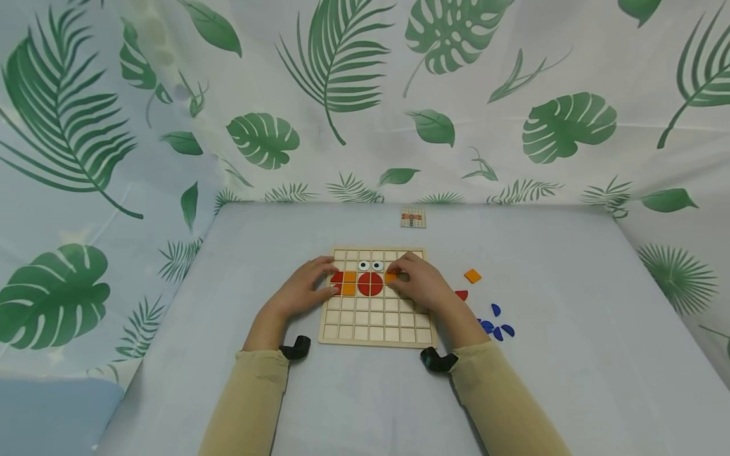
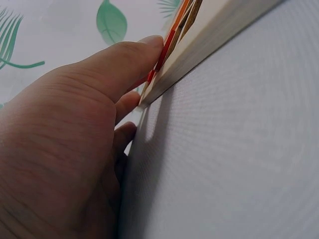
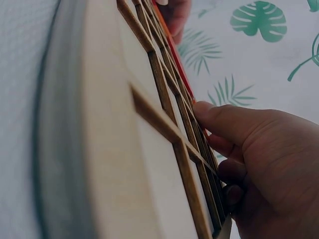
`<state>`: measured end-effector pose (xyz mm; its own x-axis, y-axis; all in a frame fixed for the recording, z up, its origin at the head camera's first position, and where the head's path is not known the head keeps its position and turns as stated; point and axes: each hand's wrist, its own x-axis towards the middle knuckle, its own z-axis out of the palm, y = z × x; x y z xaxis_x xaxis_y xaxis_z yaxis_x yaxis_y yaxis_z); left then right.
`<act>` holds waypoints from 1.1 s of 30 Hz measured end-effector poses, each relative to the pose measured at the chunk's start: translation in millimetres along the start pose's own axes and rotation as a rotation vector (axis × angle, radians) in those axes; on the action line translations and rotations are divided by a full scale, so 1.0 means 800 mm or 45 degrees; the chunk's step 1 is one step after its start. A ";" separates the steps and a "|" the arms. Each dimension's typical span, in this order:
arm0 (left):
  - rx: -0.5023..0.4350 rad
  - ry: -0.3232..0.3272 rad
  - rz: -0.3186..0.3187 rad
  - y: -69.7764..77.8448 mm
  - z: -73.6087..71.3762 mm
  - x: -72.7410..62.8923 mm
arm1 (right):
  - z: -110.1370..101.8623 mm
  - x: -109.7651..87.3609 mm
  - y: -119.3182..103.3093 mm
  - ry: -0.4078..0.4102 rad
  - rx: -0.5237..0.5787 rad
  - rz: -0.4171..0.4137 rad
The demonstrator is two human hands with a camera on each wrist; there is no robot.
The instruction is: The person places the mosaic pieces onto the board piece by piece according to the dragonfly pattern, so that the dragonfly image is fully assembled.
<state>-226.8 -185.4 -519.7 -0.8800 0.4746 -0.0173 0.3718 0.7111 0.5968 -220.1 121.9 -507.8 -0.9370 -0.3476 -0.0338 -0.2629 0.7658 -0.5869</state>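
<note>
A small square card (image 1: 413, 218) with a tiny red and grey picture on a grid lies at the back of the white table (image 1: 171, 392); any writing on it is too small to read. Only the head view shows this card and the loose bits on the right: an orange square (image 1: 472, 276), a red piece with a round edge (image 1: 462, 295) and some dark blue curved pieces (image 1: 496, 310).

The pale wooden grid board (image 1: 376, 316) lies flat between the two hands. On it are two round black-and-white eyes (image 1: 364, 266), a red circle (image 1: 365, 289) just below them, and two orange squares (image 1: 350, 289) beside two red side pieces (image 1: 338, 277).

The left wrist view shows the board's thick side and its shadow. The right wrist view shows the brown sides of the little bars.

The left hand (image 1: 299, 288) is spread at the board's left edge, its thumb touching a red side piece. The right hand (image 1: 424, 282) has bent fingers, and its thumb and pointing finger pinch an orange piece (image 1: 390, 277) on the board.
</note>
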 end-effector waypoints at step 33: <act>0.016 0.009 0.044 -0.002 -0.002 0.000 | -0.053 -0.016 0.007 0.000 0.095 0.009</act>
<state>-227.5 -187.1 -519.3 -0.8687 0.4952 0.0085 0.4054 0.7010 0.5868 -219.1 153.5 -475.9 -0.9387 -0.3426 -0.0381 -0.2386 0.7257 -0.6454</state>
